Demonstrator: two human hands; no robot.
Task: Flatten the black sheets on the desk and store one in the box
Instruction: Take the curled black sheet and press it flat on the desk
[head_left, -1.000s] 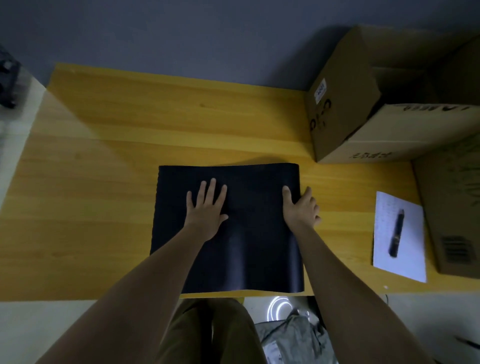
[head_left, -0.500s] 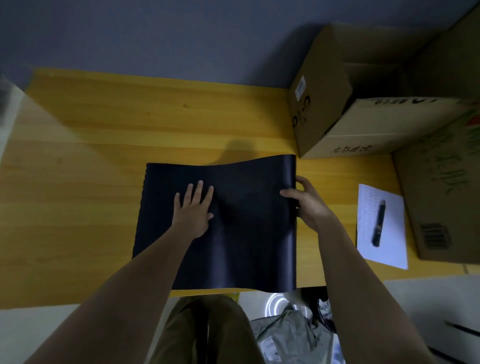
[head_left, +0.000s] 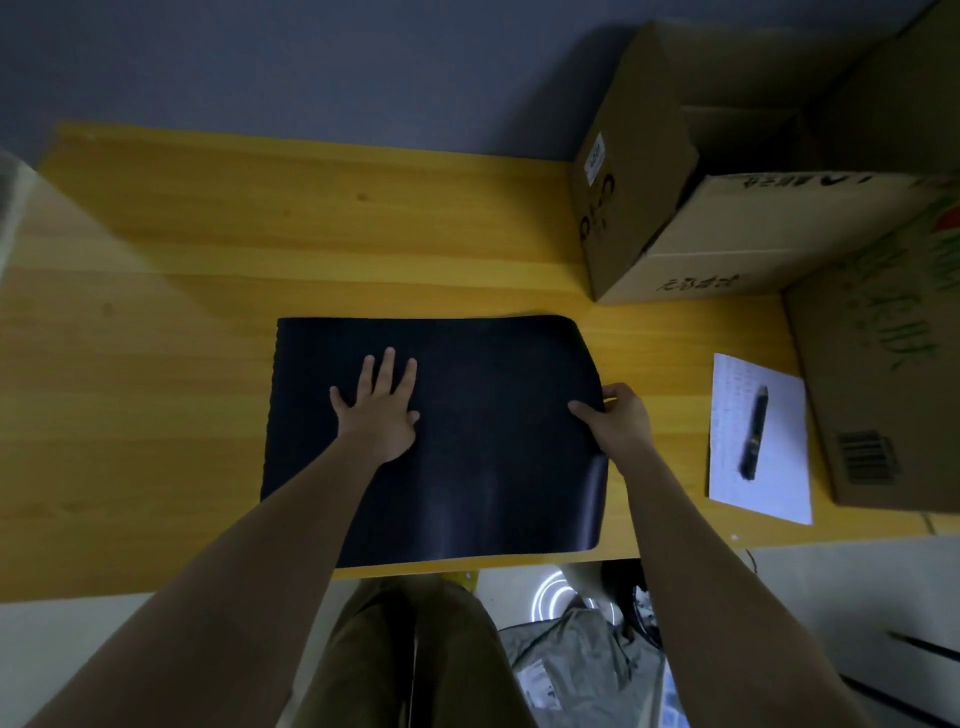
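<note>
Black sheet (head_left: 467, 441) — lay mid-desk (head_left: 208, 249), near edge overhanging. Your left hand (head_left: 382, 410) pressed flat on it, fingers spread, gripping nothing. Your right hand (head_left: 618, 421) pinched its right edge, thumb on top. Open cardboard box (head_left: 639, 171) stood far right; second carton (head_left: 883, 389) beside it. White paper (head_left: 779, 483) carrying a dark pen (head_left: 754, 439) lay between sheet and carton.

Black sheet (head_left: 493, 441): smooth, faint sheen near front edge. Desk (head_left: 260, 249): yellow wood grain, satin. Boxes (head_left: 727, 244): matt brown cardboard.
</note>
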